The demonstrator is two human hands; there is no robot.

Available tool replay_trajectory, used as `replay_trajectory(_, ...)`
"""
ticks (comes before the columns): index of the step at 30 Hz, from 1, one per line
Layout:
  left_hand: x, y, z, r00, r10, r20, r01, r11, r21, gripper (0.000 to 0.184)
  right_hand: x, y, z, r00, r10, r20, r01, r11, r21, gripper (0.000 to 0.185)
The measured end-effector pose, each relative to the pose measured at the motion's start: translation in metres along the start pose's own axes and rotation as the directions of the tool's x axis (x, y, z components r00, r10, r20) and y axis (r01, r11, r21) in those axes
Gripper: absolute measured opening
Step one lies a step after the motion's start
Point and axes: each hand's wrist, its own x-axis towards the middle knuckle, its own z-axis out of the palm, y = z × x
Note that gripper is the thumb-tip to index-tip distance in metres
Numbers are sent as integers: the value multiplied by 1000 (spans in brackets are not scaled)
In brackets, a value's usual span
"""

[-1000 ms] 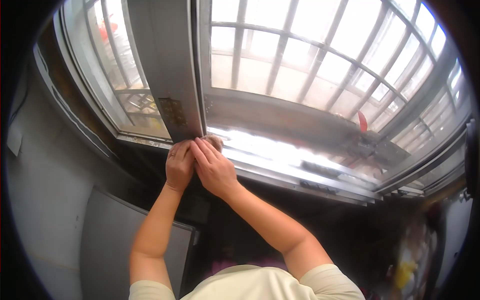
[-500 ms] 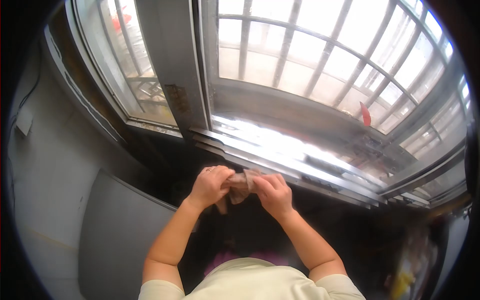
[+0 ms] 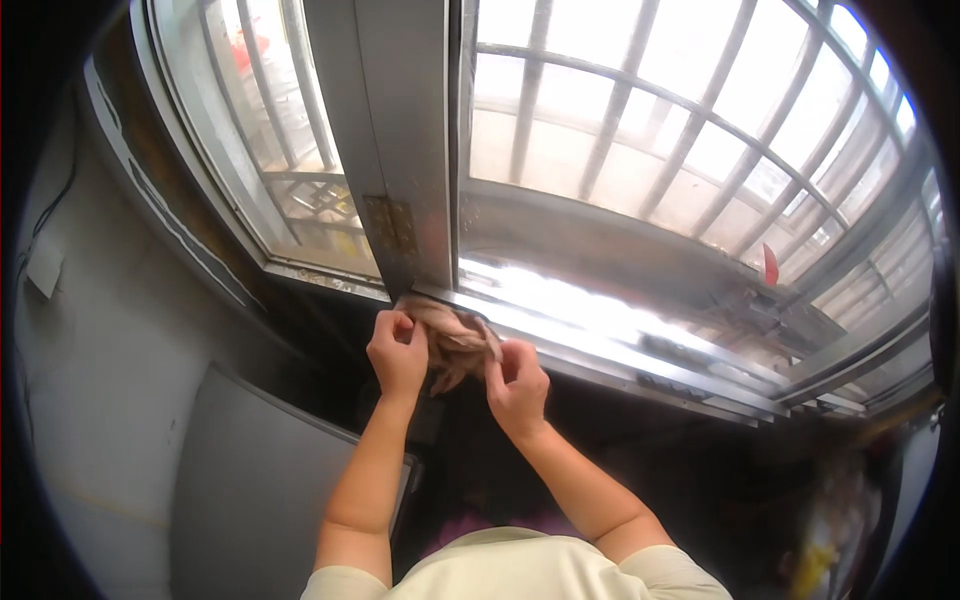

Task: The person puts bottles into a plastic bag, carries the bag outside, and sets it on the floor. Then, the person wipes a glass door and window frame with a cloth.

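Note:
A crumpled brown cloth (image 3: 453,338) is stretched between my two hands, close to the left end of the metal window track (image 3: 600,360). My left hand (image 3: 398,350) pinches the cloth's left side with its thumb and fingers. On the other side, my right hand (image 3: 518,385) grips the right edge between thumb and fingertips. Part of the cloth hangs down in loose folds below the hands. Its upper edge is up against the sill beside the grey window post (image 3: 410,130).
Barred window panes (image 3: 640,110) rise in front of me. A rusty hinge (image 3: 390,222) sits on the post. At the lower left is a grey panel (image 3: 260,480), beside a pale wall (image 3: 100,400). Blurred items with a yellow patch (image 3: 815,570) are at the lower right.
Both hands have moved up to the window track, the right one also leftward. The cloth, bunched before, is now spread wider between them. The view has shifted slightly.

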Motion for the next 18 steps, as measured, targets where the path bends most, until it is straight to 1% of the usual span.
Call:
replay_trajectory(1,2,-1,1,989,147,-16,-147,989,8,15,-2,2,9,998,-22,-57,25,998,62,24)
replay_trajectory(2,3,-3,2,957,290,-32,-289,957,18,16,-4,4,18,993,-41,-114,55,991,122,25)
replay_trajectory(3,1,-4,3,978,194,74,-190,980,-61,18,-6,4,24,989,-114,-98,123,988,90,29)
replay_trajectory(4,1,-3,3,955,282,97,-286,957,38,19,-9,-2,27,995,-97,-3,97,990,99,33)
replay_trajectory(5,0,-1,3,923,363,130,-379,915,135,20,-4,-6,29,969,-239,56,241,970,-27,35)
replay_trajectory(6,1,-1,5,882,438,173,-468,854,225,22,1,-7,32,921,-366,132,383,913,-143,38)
replay_trajectory(7,1,-3,7,874,433,220,-478,848,228,24,3,0,37,902,-376,213,414,893,-177,46)
replay_trajectory(8,2,-3,8,875,420,239,-468,861,200,24,4,4,40,886,-393,247,455,839,-298,45)
replay_trajectory(11,-1,5,12,880,379,286,-428,893,136,24,-1,16,44,841,-403,361,541,595,-595,42)
replay_trajectory(14,-15,12,25,865,431,257,-466,880,93,23,-5,28,31,851,-408,329,512,511,-690,43)
replay_trajectory(15,-21,18,31,858,433,276,-471,877,88,21,-9,37,23,858,-400,323,503,530,-683,42)
replay_trajectory(18,-46,41,53,799,481,360,-519,855,11,21,-16,41,-20,896,-332,296,433,500,-750,42)
